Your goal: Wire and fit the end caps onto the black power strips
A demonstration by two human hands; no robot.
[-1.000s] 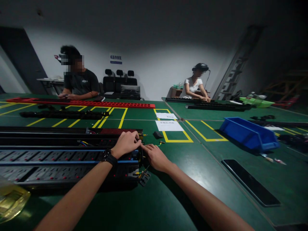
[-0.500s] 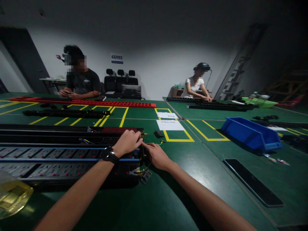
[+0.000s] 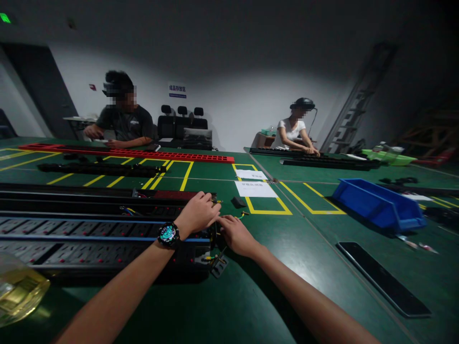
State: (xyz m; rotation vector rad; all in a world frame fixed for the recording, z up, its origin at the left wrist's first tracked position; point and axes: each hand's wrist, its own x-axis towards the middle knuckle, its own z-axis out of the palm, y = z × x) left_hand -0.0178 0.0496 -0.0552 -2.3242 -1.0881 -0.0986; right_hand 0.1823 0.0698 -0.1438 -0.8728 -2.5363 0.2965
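Observation:
Long black power strips (image 3: 107,228) with rows of sockets and blue edges lie side by side at the left. My left hand (image 3: 199,213), a lit watch on its wrist, is over their right end with its fingers bent together. My right hand (image 3: 238,234) meets it there from the right, thumb and fingers closed at the strip end. What either hand pinches is hidden or too small to name. Below them a small dark end piece (image 3: 219,266) hangs by yellow-green wires. A short yellow-green wire (image 3: 244,215) sticks out beyond my right fingers.
A black block (image 3: 237,202) and paper sheets (image 3: 256,189) lie ahead. To the right are a blue bin (image 3: 380,203) and a phone (image 3: 383,279). A container of yellow liquid (image 3: 21,291) stands near left. Two people work across the table behind a red rail (image 3: 172,155).
Both hands stay at the strip end, shifted slightly right in view, the left wrist turning a little. My watch face has lit up. The person at far left has moved a hand outward.

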